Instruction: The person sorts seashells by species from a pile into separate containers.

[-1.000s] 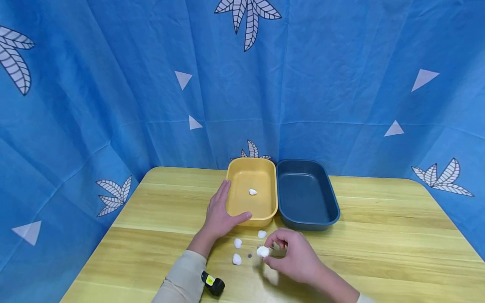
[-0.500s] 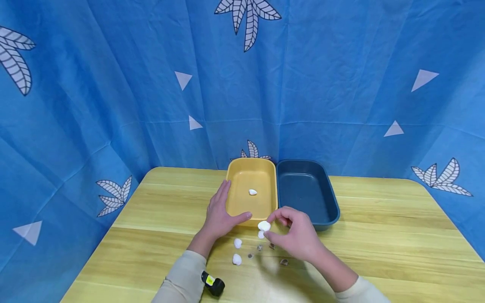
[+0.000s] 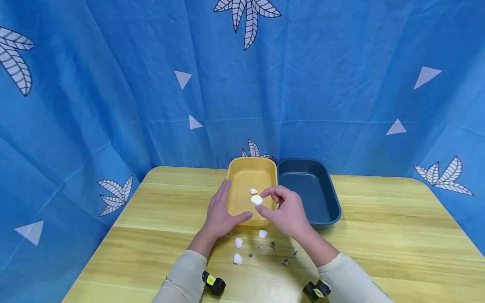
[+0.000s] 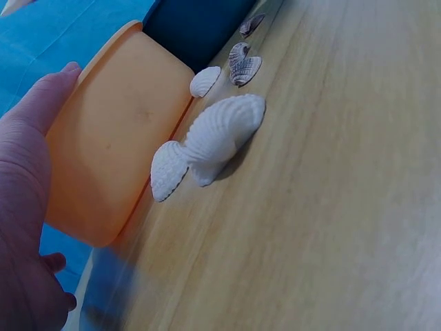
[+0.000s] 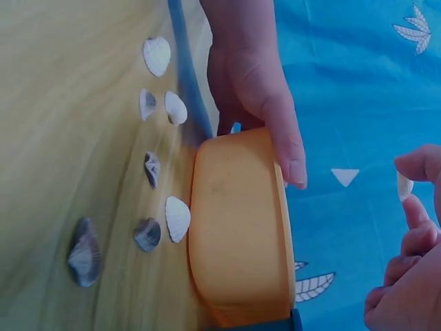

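Observation:
A white seashell (image 3: 257, 200) is pinched between the thumb and forefinger of my right hand (image 3: 286, 212), over the yellow bin (image 3: 242, 171). Inside that bin lies another white shell (image 3: 253, 191). My left hand (image 3: 221, 214) rests against the bin's left side, fingers extended, with its thumb (image 5: 286, 141) on the near rim in the right wrist view. On the table before the bin are three white shells (image 4: 224, 134), ribbed in the left wrist view. Several smaller dark-patterned shells (image 5: 86, 254) lie to their right.
A dark blue bin (image 3: 308, 198) stands right beside the yellow one. Behind the wooden table (image 3: 386, 227) hangs a blue curtain (image 3: 322, 84) with leaf prints. Black wrist cameras (image 3: 215, 285) show at both sleeves.
My right hand has carried the white shell forward from above the table to over the yellow bin, uncovering the dark shells. My left hand has stayed at the bin.

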`<control>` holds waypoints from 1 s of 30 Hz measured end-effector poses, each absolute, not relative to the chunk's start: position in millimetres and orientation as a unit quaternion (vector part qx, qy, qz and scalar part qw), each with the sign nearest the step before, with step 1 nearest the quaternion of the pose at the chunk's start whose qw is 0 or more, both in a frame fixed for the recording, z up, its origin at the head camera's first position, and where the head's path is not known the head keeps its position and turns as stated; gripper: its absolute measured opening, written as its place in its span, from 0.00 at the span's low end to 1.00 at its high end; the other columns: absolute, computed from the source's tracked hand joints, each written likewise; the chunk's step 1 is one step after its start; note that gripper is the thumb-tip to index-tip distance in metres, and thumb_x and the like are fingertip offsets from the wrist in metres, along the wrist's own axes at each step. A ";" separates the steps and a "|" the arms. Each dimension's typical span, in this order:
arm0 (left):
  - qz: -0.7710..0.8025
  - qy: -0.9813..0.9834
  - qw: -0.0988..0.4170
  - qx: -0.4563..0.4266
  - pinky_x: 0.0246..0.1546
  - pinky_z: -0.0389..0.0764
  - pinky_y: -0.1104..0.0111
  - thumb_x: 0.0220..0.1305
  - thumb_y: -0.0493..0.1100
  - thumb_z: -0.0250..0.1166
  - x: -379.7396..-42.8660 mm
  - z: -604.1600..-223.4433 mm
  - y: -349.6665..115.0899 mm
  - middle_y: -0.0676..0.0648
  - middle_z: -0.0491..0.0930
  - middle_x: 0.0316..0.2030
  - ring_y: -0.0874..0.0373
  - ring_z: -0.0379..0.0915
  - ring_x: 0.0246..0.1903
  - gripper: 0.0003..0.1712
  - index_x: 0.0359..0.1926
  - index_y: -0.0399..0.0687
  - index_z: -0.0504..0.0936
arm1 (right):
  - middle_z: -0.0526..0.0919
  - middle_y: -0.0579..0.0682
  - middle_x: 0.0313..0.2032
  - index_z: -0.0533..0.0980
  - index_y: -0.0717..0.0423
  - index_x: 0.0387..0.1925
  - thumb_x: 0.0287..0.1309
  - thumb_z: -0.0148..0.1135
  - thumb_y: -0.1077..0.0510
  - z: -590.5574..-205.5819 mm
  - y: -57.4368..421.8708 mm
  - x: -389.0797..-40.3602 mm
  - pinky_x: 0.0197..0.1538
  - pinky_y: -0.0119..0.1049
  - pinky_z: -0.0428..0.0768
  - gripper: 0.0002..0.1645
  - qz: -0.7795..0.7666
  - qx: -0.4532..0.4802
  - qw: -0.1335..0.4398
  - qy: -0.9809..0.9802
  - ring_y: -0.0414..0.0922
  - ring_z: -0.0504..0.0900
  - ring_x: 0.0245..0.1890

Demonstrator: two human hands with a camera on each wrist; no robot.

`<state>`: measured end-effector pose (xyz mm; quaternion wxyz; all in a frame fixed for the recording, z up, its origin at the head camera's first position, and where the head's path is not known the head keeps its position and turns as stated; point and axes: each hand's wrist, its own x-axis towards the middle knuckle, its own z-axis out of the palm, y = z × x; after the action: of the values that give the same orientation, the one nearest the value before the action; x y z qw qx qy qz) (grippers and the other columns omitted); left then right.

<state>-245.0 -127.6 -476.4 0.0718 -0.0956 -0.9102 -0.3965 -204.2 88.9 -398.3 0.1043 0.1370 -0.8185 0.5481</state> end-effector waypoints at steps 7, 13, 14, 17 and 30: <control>-0.402 -0.908 0.068 -0.097 0.69 0.45 0.41 0.49 0.65 0.76 -245.1 -476.1 -127.8 0.57 0.41 0.78 0.44 0.40 0.74 0.68 0.80 0.59 0.43 | 0.67 0.54 0.27 0.82 0.51 0.36 0.49 0.78 0.59 -401.7 80.5 -222.7 0.25 0.36 0.61 0.13 0.555 0.110 0.119 -0.816 0.48 0.64 0.26; -0.404 -0.907 0.068 -0.096 0.69 0.45 0.42 0.49 0.65 0.76 -244.8 -476.4 -128.1 0.56 0.41 0.78 0.45 0.40 0.74 0.68 0.80 0.58 0.44 | 0.67 0.53 0.26 0.82 0.52 0.35 0.50 0.78 0.57 -404.7 79.4 -240.5 0.26 0.36 0.61 0.12 0.550 0.083 0.131 -0.820 0.48 0.66 0.27; -0.404 -0.907 0.068 -0.097 0.69 0.45 0.42 0.49 0.65 0.76 -245.0 -476.7 -128.1 0.56 0.41 0.78 0.45 0.40 0.74 0.68 0.80 0.57 0.44 | 0.67 0.52 0.26 0.82 0.52 0.35 0.50 0.77 0.57 -405.0 79.4 -243.6 0.26 0.36 0.61 0.12 0.549 0.079 0.132 -0.822 0.48 0.66 0.27; -0.405 -0.906 0.071 -0.099 0.69 0.45 0.42 0.49 0.65 0.77 -245.5 -477.5 -128.5 0.56 0.41 0.78 0.45 0.41 0.74 0.68 0.80 0.57 0.44 | 0.67 0.53 0.27 0.82 0.52 0.36 0.51 0.77 0.55 -406.2 78.5 -252.1 0.27 0.37 0.62 0.13 0.546 0.064 0.129 -0.825 0.48 0.66 0.27; -0.404 -0.906 0.070 -0.106 0.69 0.45 0.42 0.49 0.65 0.77 -244.2 -474.7 -129.0 0.54 0.42 0.78 0.47 0.40 0.75 0.68 0.80 0.55 0.45 | 0.67 0.56 0.27 0.82 0.54 0.36 0.52 0.76 0.55 -417.0 72.9 -278.8 0.32 0.40 0.63 0.12 0.549 0.048 0.145 -0.822 0.48 0.64 0.28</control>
<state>-244.2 -129.0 -474.7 0.0697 -0.1063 -0.9058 -0.4042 -278.8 72.9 -417.0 0.1446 0.0479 -0.8221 0.5486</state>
